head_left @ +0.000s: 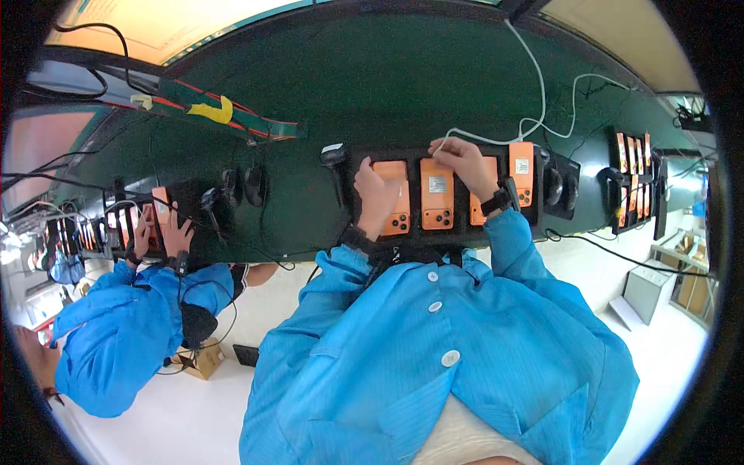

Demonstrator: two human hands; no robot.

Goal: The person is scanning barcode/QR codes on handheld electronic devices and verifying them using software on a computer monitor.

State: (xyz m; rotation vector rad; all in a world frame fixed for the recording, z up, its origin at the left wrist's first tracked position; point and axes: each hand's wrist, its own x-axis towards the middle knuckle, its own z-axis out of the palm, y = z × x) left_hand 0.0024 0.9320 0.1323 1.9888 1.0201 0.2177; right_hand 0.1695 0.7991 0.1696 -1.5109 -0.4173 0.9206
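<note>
Several orange phones lie back up in a black tray, their camera lenses toward me. My left hand [376, 196] rests over the left side of the leftmost phone [398, 208], fingers apart and partly hiding it. My right hand [466, 165] pinches the end of a white cable [488, 140] at the top edge of the second phone [437, 194], which bears a white label. Under my right wrist, a third phone [477, 206] is partly covered. The rightmost phone [521, 174] sits a little higher than the others, the cable passing by its top.
Black handheld scanners [334, 157] and mice [553, 186] flank the tray. A rack of orange phones [634, 174] stands farther right. At left, a co-worker in blue [128, 333] handles another orange phone [160, 208]. Cables cross the green bench [372, 85]; monitors line its far edge.
</note>
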